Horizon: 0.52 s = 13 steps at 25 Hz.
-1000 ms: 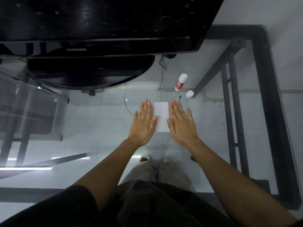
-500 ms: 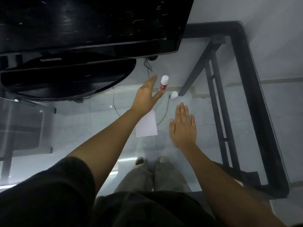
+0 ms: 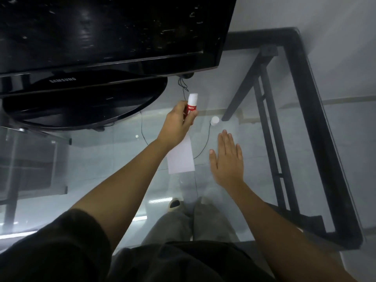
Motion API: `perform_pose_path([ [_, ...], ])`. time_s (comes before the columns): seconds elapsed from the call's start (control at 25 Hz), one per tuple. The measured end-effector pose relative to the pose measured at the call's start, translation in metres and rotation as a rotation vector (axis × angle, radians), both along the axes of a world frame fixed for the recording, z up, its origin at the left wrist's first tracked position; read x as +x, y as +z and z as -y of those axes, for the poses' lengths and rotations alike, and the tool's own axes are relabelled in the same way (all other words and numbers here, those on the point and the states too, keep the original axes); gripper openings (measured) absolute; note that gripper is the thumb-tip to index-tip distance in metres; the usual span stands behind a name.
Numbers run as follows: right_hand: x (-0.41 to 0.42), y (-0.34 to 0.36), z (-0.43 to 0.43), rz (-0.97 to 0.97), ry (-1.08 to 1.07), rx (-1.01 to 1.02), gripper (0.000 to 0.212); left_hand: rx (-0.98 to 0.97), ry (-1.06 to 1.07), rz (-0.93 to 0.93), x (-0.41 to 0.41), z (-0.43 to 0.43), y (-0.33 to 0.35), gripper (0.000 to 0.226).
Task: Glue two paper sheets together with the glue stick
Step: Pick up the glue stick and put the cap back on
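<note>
A red and white glue stick [image 3: 192, 104] stands at the far middle of the glass table, and my left hand [image 3: 179, 122] is closed around its lower body. Its white cap [image 3: 214, 120] lies apart on the glass to the right. White paper [image 3: 181, 156] lies flat below my left wrist, which hides its top edge; I cannot tell whether it is one sheet or two. My right hand [image 3: 227, 159] rests flat on the glass to the right of the paper, fingers together, holding nothing.
A black monitor [image 3: 105, 33] on a round base [image 3: 85, 102] fills the upper left. A thin black cable [image 3: 203, 143] runs across the glass past the paper. The table's black metal frame [image 3: 313, 110] runs along the right. My legs and shoes show through the glass.
My left hand left the paper, reached forward and closed on the glue stick. My right hand slid off the paper to its right and lies flat.
</note>
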State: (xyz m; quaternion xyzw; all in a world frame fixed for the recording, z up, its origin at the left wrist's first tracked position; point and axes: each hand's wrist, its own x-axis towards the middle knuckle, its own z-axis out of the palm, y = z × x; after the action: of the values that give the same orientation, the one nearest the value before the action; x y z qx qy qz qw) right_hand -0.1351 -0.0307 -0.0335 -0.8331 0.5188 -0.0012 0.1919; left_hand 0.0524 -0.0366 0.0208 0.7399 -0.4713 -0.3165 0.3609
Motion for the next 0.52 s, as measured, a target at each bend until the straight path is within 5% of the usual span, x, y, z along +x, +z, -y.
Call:
perform_pose_path([
  [0.16, 0.018, 0.024, 0.029, 0.327, -0.190, -0.119, 0.041, 0.028, 0.058, 0.020, 0.007, -0.021, 0.006, 0.037],
  [0.4, 0.042, 0.034, 0.070, 0.241, -0.052, 0.076, 0.035, 0.056, 0.197, -0.070, 0.003, -0.045, 0.017, 0.033],
  [0.52, 0.042, 0.041, 0.073, 0.365, -0.110, 0.092, 0.029, 0.035, 0.210, -0.120, 0.001, -0.052, 0.026, 0.032],
])
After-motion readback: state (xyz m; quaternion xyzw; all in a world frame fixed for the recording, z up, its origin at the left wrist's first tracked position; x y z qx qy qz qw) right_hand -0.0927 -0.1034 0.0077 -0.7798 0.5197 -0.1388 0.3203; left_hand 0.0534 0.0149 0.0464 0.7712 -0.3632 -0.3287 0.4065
